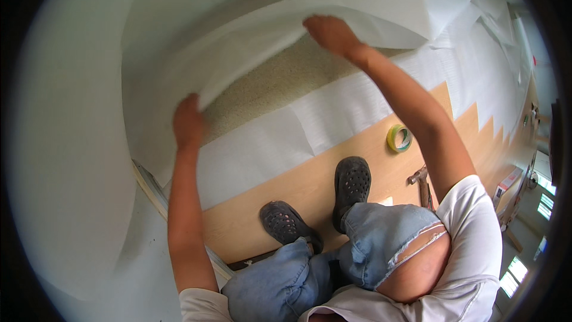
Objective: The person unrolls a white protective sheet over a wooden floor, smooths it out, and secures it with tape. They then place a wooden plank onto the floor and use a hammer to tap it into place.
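Observation:
I hold the edge of a thin white sheet (pixel 238 53) raised with both hands. My left hand (pixel 188 120), blurred, is closed on it at the left; my right hand (pixel 330 36) grips it higher up and to the right, fingers curled. Below the lifted edge shows a bare strip of speckled floor (pixel 268 77), bordered by white foam underlay (pixel 256 161) lying flat. Light wood planks (pixel 298 182) with a stepped edge lie nearer me, beneath my feet.
A yellow-green tape roll (pixel 399 138) and a hammer (pixel 420 182) lie on the planks by my right forearm. My dark clogs (pixel 351 182) stand on the boards. A pale wall (pixel 71 113) rises at the left. More underlay (pixel 476 42) stretches away to the right.

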Motion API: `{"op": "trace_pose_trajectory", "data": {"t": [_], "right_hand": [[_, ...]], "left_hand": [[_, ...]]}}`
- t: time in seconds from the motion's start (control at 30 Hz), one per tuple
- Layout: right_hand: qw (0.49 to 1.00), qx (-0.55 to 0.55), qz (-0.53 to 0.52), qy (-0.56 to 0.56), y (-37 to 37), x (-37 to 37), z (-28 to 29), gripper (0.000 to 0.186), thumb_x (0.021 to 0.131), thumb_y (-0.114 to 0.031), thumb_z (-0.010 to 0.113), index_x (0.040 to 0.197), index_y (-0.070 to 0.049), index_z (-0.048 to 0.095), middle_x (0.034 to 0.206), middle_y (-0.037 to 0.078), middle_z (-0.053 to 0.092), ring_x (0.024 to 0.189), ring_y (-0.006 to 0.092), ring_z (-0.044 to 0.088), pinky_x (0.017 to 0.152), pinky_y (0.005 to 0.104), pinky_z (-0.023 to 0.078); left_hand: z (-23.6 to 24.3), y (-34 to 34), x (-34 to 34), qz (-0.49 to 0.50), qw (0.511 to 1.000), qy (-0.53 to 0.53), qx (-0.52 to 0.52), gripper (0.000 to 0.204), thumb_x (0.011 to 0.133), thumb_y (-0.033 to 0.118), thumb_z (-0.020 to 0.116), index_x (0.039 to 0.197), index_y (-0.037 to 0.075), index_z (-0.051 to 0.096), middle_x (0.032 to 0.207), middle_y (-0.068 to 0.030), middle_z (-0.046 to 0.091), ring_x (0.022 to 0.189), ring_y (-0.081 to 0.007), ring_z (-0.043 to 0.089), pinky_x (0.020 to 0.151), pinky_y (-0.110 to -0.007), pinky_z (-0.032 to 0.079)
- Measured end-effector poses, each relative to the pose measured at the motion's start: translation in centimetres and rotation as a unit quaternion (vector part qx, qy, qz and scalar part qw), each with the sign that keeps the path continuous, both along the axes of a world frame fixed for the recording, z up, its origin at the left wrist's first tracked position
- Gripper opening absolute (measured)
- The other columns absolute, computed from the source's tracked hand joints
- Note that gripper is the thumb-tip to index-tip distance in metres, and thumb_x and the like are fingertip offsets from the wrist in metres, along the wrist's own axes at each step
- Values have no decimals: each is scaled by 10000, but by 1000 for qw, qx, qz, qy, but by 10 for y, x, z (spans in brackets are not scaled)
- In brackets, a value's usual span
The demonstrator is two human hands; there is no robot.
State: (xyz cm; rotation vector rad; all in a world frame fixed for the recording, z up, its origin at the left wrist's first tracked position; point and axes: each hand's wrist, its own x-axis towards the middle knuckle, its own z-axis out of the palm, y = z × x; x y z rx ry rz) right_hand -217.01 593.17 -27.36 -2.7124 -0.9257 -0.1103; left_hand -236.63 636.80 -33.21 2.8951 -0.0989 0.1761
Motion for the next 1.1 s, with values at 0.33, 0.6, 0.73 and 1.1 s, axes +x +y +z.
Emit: {"op": "trace_pose_trajectory", "data": {"t": [0.33,0.6,0.73,1.1], "right_hand": [[994,44,-83,48,44,47,101,295,1077,-243,487,1196,-36,660,1097,209,717,1012,429,665,887,526,517],[991,127,12,-36,-1,-34,-28,156,961,-98,587,1086,-35,655,1053,191,691,1021,421,637,896,501,510],[988,148,-42,-9,18,-99,-53,277,956,-109,610,1211,-17,666,1239,212,675,1191,412,598,1022,472,477],[997,26,-3,67,-16,-158,-65,324,984,-190,617,1270,-40,651,1278,176,667,1215,360,595,1049,444,462]], "left_hand": [[161,77,82,-40,996,-85,-14,378,961,-68,501,1265,27,704,1218,-195,721,1133,-349,673,1043,-390,486],[29,-2,-56,46,996,10,-77,333,978,115,609,1292,37,685,1284,-178,692,1206,-332,633,1078,-403,456],[15,-9,-118,29,997,61,-34,349,979,152,613,1304,42,678,1307,-178,677,1225,-332,619,1086,-412,448],[17,5,-158,68,995,70,-10,406,983,253,626,1336,55,657,1370,-177,638,1277,-333,582,1108,-435,428]]}}
